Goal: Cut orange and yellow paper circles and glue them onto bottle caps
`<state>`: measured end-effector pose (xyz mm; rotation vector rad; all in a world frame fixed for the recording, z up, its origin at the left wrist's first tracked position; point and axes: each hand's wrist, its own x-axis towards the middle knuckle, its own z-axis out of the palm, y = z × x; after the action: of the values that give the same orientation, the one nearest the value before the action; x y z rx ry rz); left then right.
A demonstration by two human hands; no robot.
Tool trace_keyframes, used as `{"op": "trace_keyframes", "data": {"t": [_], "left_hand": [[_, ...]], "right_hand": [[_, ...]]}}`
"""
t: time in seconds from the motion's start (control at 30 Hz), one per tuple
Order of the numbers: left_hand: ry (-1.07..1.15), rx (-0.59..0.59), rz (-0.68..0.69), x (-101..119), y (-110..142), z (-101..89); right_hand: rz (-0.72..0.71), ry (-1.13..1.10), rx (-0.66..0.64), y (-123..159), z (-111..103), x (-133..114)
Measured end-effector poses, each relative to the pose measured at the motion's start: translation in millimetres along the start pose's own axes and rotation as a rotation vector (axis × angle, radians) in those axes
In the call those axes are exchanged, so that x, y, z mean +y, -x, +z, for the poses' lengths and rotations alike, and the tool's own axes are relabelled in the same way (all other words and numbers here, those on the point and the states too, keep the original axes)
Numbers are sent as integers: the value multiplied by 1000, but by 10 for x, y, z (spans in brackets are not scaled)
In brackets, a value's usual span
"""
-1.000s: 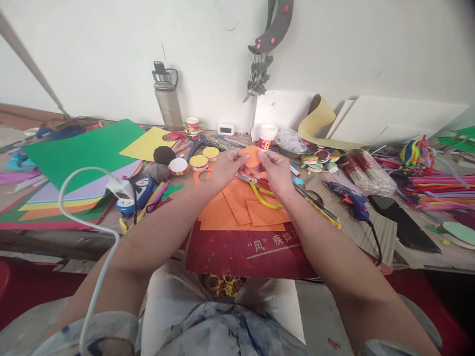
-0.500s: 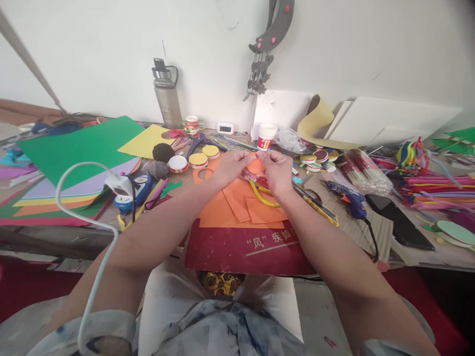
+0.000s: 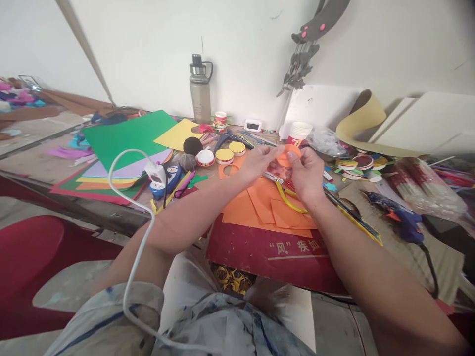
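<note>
Between my two hands, above the table, is a round orange paper disc (image 3: 289, 154). My left hand (image 3: 261, 162) pinches its left edge. My right hand (image 3: 308, 170) grips its right side, thumb on the face. Beneath them lie cut orange sheets (image 3: 267, 217), one with a round hole, on a dark red board (image 3: 267, 257). A yellow-handled pair of scissors (image 3: 287, 198) rests on the sheets, partly hidden by my right hand. Just behind my hands stands a stack of paper cups (image 3: 300, 132).
Left lie coloured sheets (image 3: 126, 138), a blue power socket (image 3: 163, 183) with a white cable, and round cup pieces (image 3: 224, 156). A bottle (image 3: 200, 94) and small clock (image 3: 253, 125) stand by the wall. A glue gun (image 3: 399, 212), phone (image 3: 451, 235) and bagged sticks (image 3: 426, 188) lie right.
The view has swung left, so the table's things sit further right in the picture. The orange disc is tilted up more and shows more plainly between my hands, which still hold it.
</note>
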<state>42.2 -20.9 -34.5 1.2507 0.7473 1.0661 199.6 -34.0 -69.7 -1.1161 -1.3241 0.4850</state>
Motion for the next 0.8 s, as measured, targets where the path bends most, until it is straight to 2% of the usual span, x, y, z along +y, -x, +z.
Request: {"op": "trace_keyframes", "data": {"t": [0.1, 0.2, 0.33, 0.53, 0.63, 0.8], "left_hand": [[59, -76, -9, -57, -33, -35], [19, -56, 3, -47, -57, -68], [-59, -56, -9, 14, -48, -63], [142, -68, -29, -33, 25, 18], [56, -62, -25, -88, 7, 23], [-46, -58, -18, -132, -86, -80]], "right_hand": [[22, -38, 38, 14, -14, -43], [31, -73, -18, 34, 9, -80], [28, -25, 5, 6, 15, -96], [31, -4, 99, -8, 18, -101], [71, -56, 54, 28, 54, -99], [87, -88, -5, 33, 68, -96]]}}
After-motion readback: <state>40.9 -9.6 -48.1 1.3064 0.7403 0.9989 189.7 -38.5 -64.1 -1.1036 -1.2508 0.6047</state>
